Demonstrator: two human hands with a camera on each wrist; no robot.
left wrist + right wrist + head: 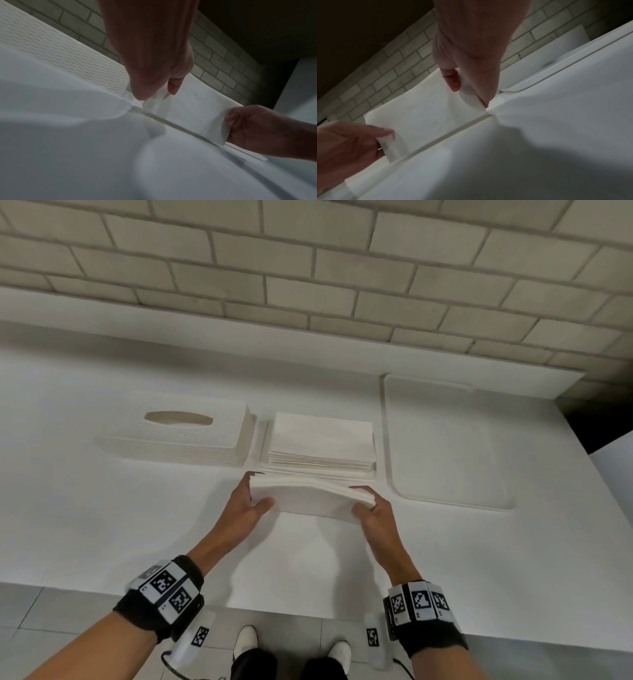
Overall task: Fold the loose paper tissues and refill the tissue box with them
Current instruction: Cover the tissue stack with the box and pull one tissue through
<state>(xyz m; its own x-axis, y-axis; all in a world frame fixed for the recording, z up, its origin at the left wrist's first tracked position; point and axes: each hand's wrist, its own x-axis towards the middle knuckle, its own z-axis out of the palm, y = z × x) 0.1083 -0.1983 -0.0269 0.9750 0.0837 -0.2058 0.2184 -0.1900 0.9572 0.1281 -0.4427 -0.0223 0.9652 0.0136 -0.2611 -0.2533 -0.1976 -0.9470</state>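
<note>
Tissue box (178,436), the largest of your task things, lies on the white counter (102,525) to the left, its oval slot facing up, well forward of your left hand (245,510) and touching neither hand. Just right of the box sits the tissue stack (322,440), squared up on the counter, with the flat white tray (445,446) beside it on the far right; behind all of them runs the brick wall (308,268). Nearer to you, just in front of that stack, you hold the tissue bundle (308,498) between both hands, lifted clear of the counter and bowed slightly upward in the middle. Your left hand grips its left end, thumb (263,504) curled over the near face and fingers wrapped behind. Your right hand (376,515) grips the right end the same way, thumb on the near side, fingers round the back edge. In the left wrist view the left hand (154,60) pinches the bundle's (188,108) corner; in the right wrist view the right hand (471,54) pinches the other end of the bundle (428,108) between thumb and forefinger. Both hands are closed firmly on the paper.
</note>
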